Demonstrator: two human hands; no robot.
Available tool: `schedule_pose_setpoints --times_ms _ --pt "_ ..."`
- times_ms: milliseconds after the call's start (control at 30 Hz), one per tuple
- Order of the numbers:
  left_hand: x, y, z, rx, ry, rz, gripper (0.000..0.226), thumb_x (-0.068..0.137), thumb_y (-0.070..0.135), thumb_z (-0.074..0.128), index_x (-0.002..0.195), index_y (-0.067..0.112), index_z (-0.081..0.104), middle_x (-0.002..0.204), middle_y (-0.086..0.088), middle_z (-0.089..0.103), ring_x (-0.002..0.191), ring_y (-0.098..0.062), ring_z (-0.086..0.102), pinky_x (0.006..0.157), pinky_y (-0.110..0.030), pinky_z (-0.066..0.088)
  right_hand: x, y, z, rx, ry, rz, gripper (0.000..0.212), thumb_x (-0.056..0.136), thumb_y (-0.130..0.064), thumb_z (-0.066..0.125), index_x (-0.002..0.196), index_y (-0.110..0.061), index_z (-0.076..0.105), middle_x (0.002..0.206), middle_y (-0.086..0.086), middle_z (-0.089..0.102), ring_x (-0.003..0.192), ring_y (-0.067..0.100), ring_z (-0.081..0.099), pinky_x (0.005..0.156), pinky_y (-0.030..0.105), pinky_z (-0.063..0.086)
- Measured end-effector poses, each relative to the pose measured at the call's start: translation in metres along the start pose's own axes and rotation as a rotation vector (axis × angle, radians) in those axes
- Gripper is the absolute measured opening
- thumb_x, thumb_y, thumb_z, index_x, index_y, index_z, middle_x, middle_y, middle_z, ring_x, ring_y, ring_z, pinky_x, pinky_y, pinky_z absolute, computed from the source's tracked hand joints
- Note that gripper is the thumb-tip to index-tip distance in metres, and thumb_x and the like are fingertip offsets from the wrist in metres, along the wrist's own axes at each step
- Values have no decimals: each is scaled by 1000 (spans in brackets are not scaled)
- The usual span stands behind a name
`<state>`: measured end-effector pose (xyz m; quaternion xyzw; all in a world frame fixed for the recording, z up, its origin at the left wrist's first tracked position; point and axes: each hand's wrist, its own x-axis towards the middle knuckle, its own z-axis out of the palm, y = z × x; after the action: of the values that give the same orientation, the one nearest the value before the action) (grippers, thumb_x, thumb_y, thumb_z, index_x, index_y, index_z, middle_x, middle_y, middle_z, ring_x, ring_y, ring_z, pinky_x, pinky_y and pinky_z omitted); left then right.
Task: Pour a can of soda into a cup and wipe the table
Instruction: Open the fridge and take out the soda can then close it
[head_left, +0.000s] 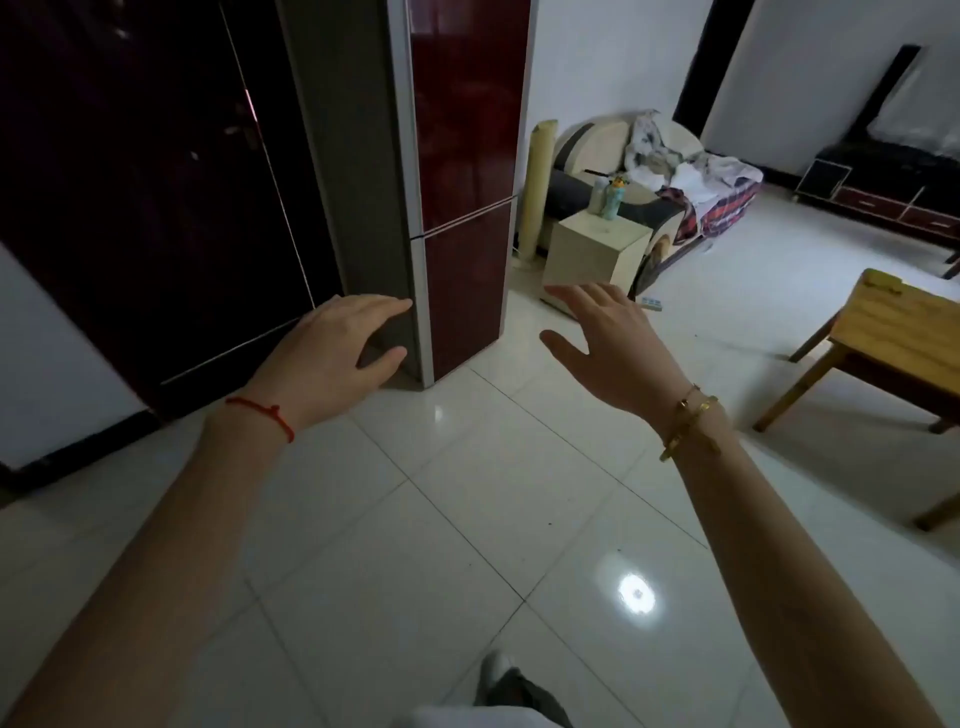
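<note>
1. Glossy dark-red fridge door (467, 130), mirror-smooth, edged in matt silver trim.
2. Polished pale floor tiles (467, 519), throwing back a bright lamp spot.
3. Bare yellowish wooden table (893, 332), smooth and faintly sheened.
4. Rumpled cloth heaped on the sofa (691, 176).
5. Red string bracelet (265, 415); shiny gold-coloured metal bracelet (691, 421).
</note>
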<state>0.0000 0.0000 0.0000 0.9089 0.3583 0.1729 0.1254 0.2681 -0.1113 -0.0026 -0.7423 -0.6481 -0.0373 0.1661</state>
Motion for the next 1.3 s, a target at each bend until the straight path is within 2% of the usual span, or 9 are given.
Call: schedule_pose_setpoints --times_ms 300,633,833,967,1167,1300 --pt "69 -40 32 -33 -18 -67 52 98 28 56 148 22 42 150 0 44 139 -16 38 120 -43 26 77 38 46 13 -27 13 53 100 -42 49 147 -19 41 145 3 50 138 25 38 114 43 33" --pt "200 -73 45 -71 18 -150 53 98 28 55 149 24 41 152 3 42 140 -14 37 119 -41 31 224 95 70 46 -67 -47 53 100 -42 49 148 -21 41 145 2 50 138 25 38 116 43 33" --pt "262 -98 55 -38 60 -182 53 99 28 54 149 24 40 152 3 43 141 -14 36 124 -36 16 296 118 92 100 -56 -80 51 99 -40 50 147 -22 42 144 0 51 138 23 38 115 42 34" --pt "294 -120 60 -31 91 -193 52 99 26 55 148 22 41 150 3 45 140 -12 38 121 -29 13 339 125 110 126 -70 -100 51 99 -39 51 147 -21 43 143 1 52 138 23 39 115 43 34" --pt "341 -161 69 -36 125 -212 50 98 24 56 147 20 45 147 1 48 136 -14 42 117 -32 30 402 130 144 153 -82 -113 50 99 -38 51 146 -22 42 144 0 51 139 23 38 116 45 34" --pt "380 -200 74 -37 121 -218 50 98 26 56 147 21 45 148 2 47 138 -15 40 116 -34 32 452 131 168 145 -92 -110 49 99 -38 50 145 -22 44 144 -1 52 138 23 39 115 43 35"
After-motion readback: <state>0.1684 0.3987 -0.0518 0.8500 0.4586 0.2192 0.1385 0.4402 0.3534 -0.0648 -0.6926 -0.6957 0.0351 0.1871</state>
